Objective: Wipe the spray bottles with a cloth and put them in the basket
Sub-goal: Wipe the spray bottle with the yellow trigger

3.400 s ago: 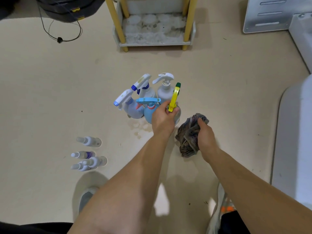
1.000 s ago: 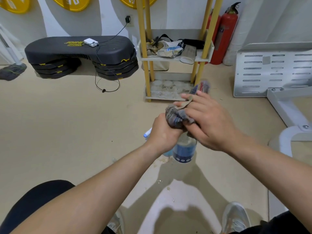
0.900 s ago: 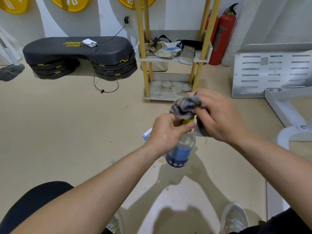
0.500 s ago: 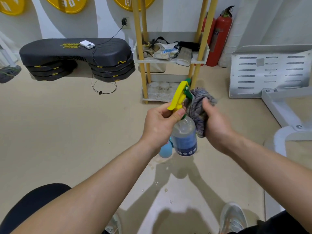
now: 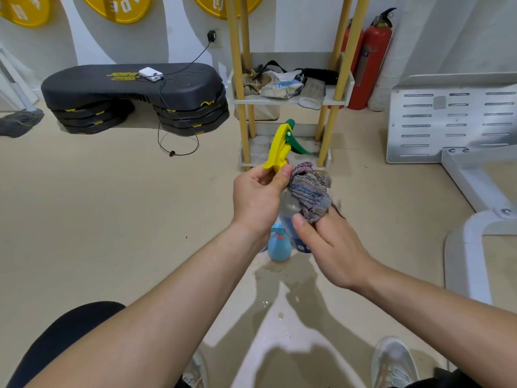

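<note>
In the air before me is a clear spray bottle (image 5: 286, 209) with a yellow and green trigger head. My left hand (image 5: 256, 198) grips it at the neck, just under the head. My right hand (image 5: 326, 243) holds a grey striped cloth (image 5: 310, 196) and presses it against the right side of the bottle's body. A light blue spray bottle (image 5: 277, 245) stands on the floor below, partly hidden behind my left wrist. No basket is in view.
A yellow-posted shelf rack (image 5: 288, 99) stands straight ahead, two red fire extinguishers (image 5: 369, 56) behind it. Stacked black step platforms (image 5: 137, 99) lie at the left, a grey metal frame (image 5: 453, 119) at the right. Wet patches (image 5: 279, 278) mark the floor near my shoes.
My left hand lifted the yellow-headed bottle off the floor. The cloth in my right hand moved from the trigger head down onto the bottle's body.
</note>
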Tool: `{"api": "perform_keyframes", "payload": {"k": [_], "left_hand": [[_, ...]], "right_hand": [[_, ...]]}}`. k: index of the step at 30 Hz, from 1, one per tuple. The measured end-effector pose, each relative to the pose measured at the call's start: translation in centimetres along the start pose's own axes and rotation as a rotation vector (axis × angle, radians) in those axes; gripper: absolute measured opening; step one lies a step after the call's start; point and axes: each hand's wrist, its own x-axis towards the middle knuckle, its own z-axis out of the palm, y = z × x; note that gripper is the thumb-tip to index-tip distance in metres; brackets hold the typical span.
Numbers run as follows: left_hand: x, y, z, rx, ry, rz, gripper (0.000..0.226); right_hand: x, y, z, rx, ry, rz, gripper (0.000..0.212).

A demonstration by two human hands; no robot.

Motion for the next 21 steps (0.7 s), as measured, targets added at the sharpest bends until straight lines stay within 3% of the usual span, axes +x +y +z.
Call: {"api": "perform_keyframes", "payload": {"k": [6, 10, 14, 16, 18, 21], "left_hand": [[-0.2, -0.3, 0.3, 0.027, -0.014, -0.007, 0.01], [0.3, -0.2, 0.0, 0.044, 0.033, -0.016, 0.008], [0.9, 0.2, -0.3, 0.041, 0.081, -0.01, 0.01], [0.8, 0.3, -0.2, 0.041, 0.073, -0.009, 0.007], [0.7, 0.2, -0.1, 0.053, 0.042, -0.012, 0.006], [0.1, 0.1, 0.3, 0.046, -0.039, -0.01, 0.009]], "right_hand": [[2.0, 1.1, -0.9, 0.272, -0.052, 0.229, 0.052], [0.8, -0.1, -0.6, -0.093, -0.142, 0.115, 0.067], [-0.3, -0.7, -0.9, -0.39, -0.237, -0.053, 0.051], [-0.3, -0.4, -1.4, -0.401, -0.219, -0.066, 0.038], [0.0, 0.0, -1.5, -0.32, -0.202, 0.003, 0.04], [1.0, 1.0, -1.4, 0.095, -0.12, 0.065, 0.054]]}}
